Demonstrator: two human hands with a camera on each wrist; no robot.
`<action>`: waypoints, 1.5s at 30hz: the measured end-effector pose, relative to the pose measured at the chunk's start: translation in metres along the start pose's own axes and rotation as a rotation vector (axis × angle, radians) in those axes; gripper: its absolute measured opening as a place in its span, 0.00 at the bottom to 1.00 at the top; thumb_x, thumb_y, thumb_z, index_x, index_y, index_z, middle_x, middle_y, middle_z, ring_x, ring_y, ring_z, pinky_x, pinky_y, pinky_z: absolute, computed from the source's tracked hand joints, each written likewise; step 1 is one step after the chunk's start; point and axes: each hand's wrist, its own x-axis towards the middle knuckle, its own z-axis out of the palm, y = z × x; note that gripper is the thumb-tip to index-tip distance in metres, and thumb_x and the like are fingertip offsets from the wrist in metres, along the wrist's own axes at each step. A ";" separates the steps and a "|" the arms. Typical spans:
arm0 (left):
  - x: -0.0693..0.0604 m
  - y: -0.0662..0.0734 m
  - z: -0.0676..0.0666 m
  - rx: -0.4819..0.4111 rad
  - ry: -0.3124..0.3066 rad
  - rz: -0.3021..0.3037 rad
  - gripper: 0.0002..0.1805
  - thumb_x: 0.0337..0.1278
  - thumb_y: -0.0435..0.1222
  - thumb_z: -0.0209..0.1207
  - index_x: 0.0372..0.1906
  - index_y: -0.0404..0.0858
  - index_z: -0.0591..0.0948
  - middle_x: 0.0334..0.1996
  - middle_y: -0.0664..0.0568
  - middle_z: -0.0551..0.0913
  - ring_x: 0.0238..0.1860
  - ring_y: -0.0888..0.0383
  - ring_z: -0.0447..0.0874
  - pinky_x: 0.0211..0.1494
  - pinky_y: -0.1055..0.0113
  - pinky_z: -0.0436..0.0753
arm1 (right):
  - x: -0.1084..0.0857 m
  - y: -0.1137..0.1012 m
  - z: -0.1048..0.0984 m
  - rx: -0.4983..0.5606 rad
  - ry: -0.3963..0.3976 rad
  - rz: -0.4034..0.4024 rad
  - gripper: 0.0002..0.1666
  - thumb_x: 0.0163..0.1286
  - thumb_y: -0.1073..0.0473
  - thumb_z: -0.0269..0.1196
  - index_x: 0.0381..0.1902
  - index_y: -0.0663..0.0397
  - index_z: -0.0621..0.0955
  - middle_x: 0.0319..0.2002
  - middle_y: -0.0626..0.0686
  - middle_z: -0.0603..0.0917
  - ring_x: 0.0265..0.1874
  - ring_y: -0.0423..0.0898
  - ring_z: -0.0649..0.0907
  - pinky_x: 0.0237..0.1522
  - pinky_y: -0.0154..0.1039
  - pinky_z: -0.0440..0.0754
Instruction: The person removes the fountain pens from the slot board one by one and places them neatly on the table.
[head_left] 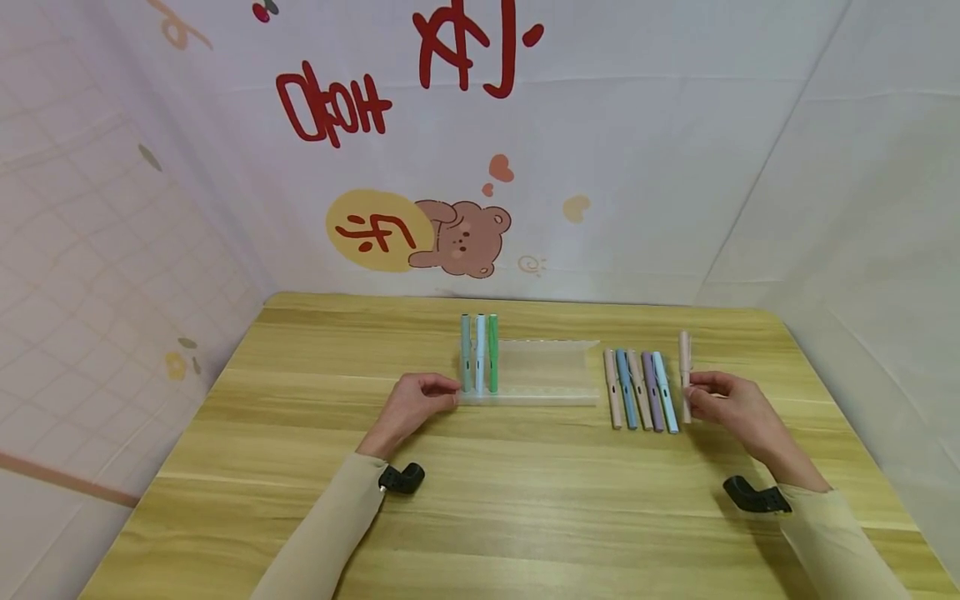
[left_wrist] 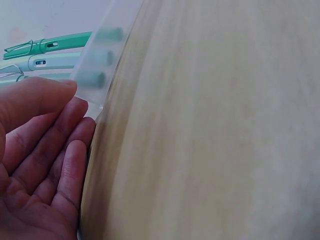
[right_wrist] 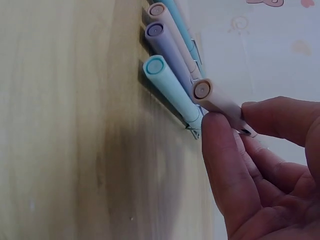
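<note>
A clear plastic holder (head_left: 536, 400) lies on the table, with three pens, grey-green, light blue (head_left: 481, 358) and green (head_left: 493, 354), standing at its left end. My left hand (head_left: 415, 408) pinches the holder's left corner between thumb and fingers; the left wrist view shows the pen ends through the frosted strip (left_wrist: 104, 60). My right hand (head_left: 738, 412) holds a pale pink pen (head_left: 685, 375) between thumb and fingertips, seen end-on in the right wrist view (right_wrist: 215, 100). Just left of it several pens lie side by side, among them a purple one (head_left: 652, 392) and a light blue one (right_wrist: 172, 90).
The wooden table (head_left: 510, 508) runs back to a white cloth wall (head_left: 645, 167) printed with a bear and red characters. Black wrist mounts sit on both sleeves, the left (head_left: 402, 478) and the right (head_left: 756, 496).
</note>
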 end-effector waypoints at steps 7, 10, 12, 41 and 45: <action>-0.001 0.002 -0.001 0.009 0.001 0.007 0.10 0.60 0.37 0.72 0.46 0.42 0.91 0.45 0.54 0.89 0.46 0.57 0.83 0.52 0.61 0.79 | 0.007 0.006 0.000 -0.006 -0.033 0.050 0.33 0.81 0.57 0.58 0.68 0.82 0.67 0.56 0.73 0.81 0.40 0.35 0.86 0.43 0.35 0.86; -0.001 0.002 -0.001 0.017 0.005 0.009 0.10 0.61 0.38 0.72 0.46 0.42 0.91 0.45 0.54 0.89 0.46 0.58 0.83 0.53 0.61 0.79 | 0.007 0.007 0.000 0.003 -0.044 0.058 0.33 0.80 0.57 0.59 0.67 0.82 0.68 0.55 0.72 0.82 0.40 0.37 0.87 0.43 0.36 0.86; -0.001 0.002 -0.001 0.022 0.005 0.005 0.10 0.61 0.38 0.72 0.46 0.43 0.91 0.46 0.55 0.89 0.47 0.58 0.83 0.53 0.61 0.79 | 0.007 0.006 0.000 0.006 -0.053 0.064 0.33 0.80 0.57 0.60 0.67 0.83 0.68 0.54 0.72 0.82 0.40 0.37 0.87 0.44 0.37 0.86; 0.000 0.003 0.000 -0.017 -0.006 0.010 0.11 0.62 0.36 0.71 0.47 0.39 0.90 0.47 0.51 0.89 0.47 0.57 0.84 0.51 0.64 0.79 | 0.013 0.006 -0.007 0.071 -0.143 0.170 0.34 0.79 0.62 0.60 0.68 0.87 0.64 0.52 0.67 0.84 0.41 0.41 0.88 0.45 0.41 0.87; -0.001 0.002 0.000 -0.033 -0.007 0.026 0.12 0.62 0.36 0.71 0.48 0.36 0.90 0.48 0.47 0.89 0.46 0.56 0.85 0.49 0.64 0.80 | 0.013 0.006 -0.007 0.072 -0.150 0.177 0.34 0.79 0.62 0.60 0.68 0.87 0.63 0.53 0.68 0.84 0.42 0.42 0.88 0.45 0.42 0.87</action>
